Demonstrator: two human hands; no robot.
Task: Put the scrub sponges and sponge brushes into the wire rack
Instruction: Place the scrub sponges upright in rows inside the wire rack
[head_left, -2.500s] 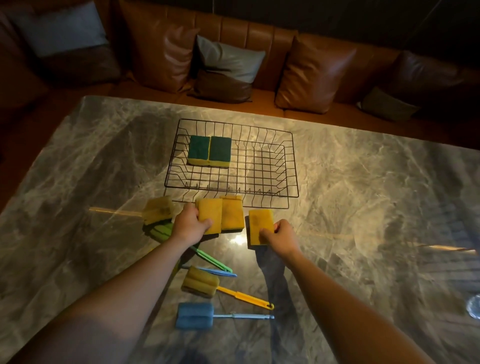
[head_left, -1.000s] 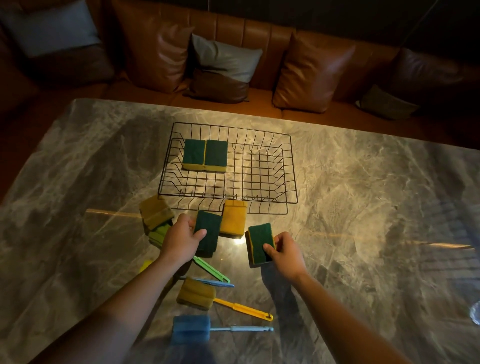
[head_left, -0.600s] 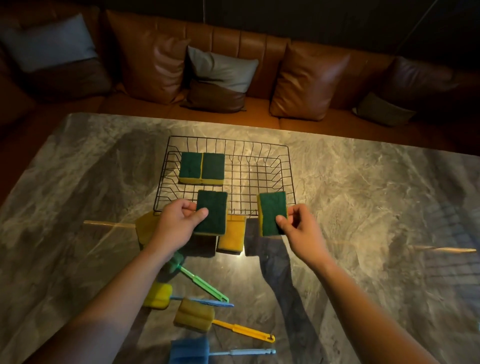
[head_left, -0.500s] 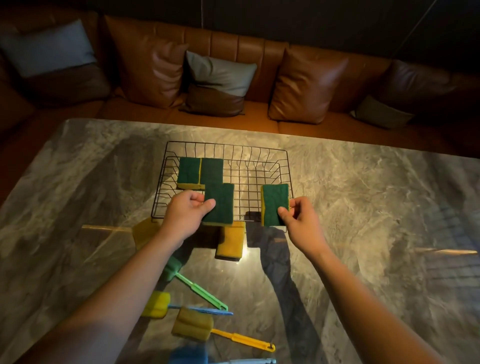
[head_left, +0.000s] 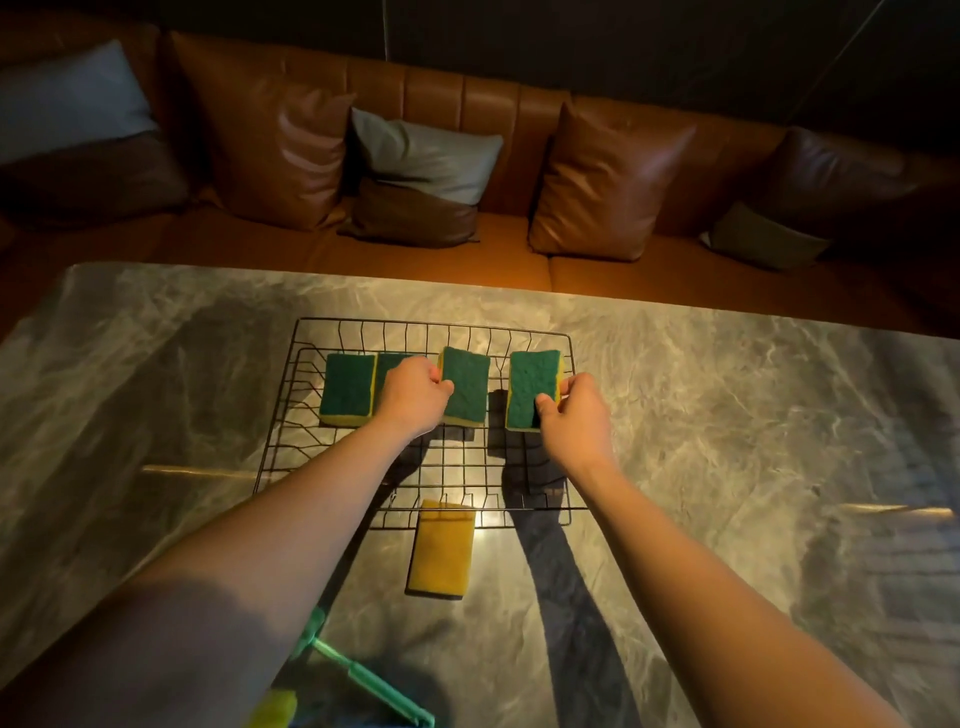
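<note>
The black wire rack (head_left: 566, 426) stands on the marble table. Two green-topped scrub sponges lie in its back left: one (head_left: 347, 389) shows fully, the other (head_left: 390, 364) is mostly hidden behind my left hand (head_left: 413, 397). That hand grips a third green sponge (head_left: 466, 387) over the rack's middle. My right hand (head_left: 574, 415) pinches a fourth green sponge (head_left: 532, 387) to its right, tilted, also over the rack. One sponge (head_left: 441, 553) lies yellow side up just in front of the rack. A green brush handle (head_left: 363, 680) and a yellow sponge head (head_left: 272, 712) show at the bottom edge.
The grey marble table (head_left: 753, 441) stretches wide to both sides. Behind its far edge runs a brown leather sofa (head_left: 467, 260) with several cushions. My forearms cross the near part of the table and hide what lies under them.
Both hands picked a sponge off the table, turned it green side up and carried it forward over the rack. The view moved forward, so most brushes dropped out of sight.
</note>
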